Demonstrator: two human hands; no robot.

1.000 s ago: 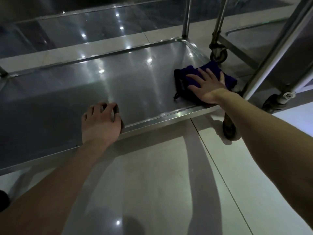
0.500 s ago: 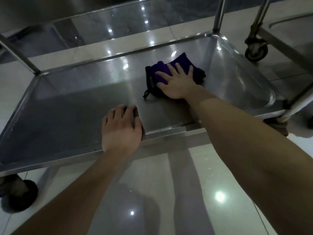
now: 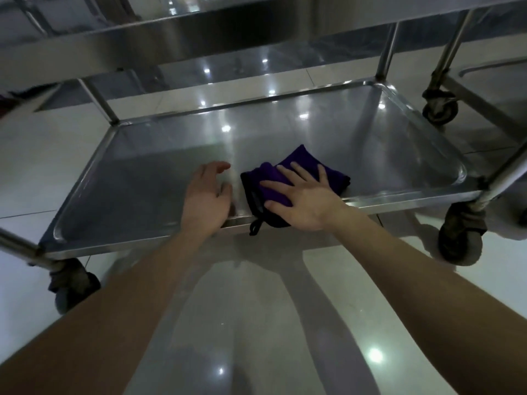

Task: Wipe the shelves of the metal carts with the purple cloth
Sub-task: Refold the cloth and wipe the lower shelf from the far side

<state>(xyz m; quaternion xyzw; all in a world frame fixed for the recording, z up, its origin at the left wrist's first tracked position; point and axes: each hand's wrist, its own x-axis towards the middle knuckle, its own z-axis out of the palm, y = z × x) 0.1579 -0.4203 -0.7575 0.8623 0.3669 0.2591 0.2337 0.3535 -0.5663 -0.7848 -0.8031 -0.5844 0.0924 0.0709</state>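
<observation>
Glossy pale floor tiles (image 3: 251, 323) fill the lower part of the view and reflect small ceiling lights. On this floor stands a metal cart (image 3: 171, 35), seen from above and in front. Its lower shelf (image 3: 328, 132) is a shallow steel tray with a raised rim and rounded corners. Under the front left corner of the shelf sits a dark wheel (image 3: 72, 283).

From the lower left the left hand (image 3: 206, 199) reaches to the front edge of the shelf, a little left of the middle. Its palm lies over the front rim and its fingers are loosely spread and slightly curled above the steel; it holds nothing.

Just to the right of it lies the purple cloth (image 3: 302, 163), folded, with a black border and a small black loop that hangs over the front rim. The cloth is near the middle of the front edge. The right hand (image 3: 305, 198) lies flat on top of the cloth, with fingers spread wide and pressed down on it, not closed around it.

Under the front right corner is another wheel (image 3: 459, 238). Beyond the right edge, a second cart (image 3: 479, 89) stands close by, with 1 caster (image 3: 440, 109) visible.
</observation>
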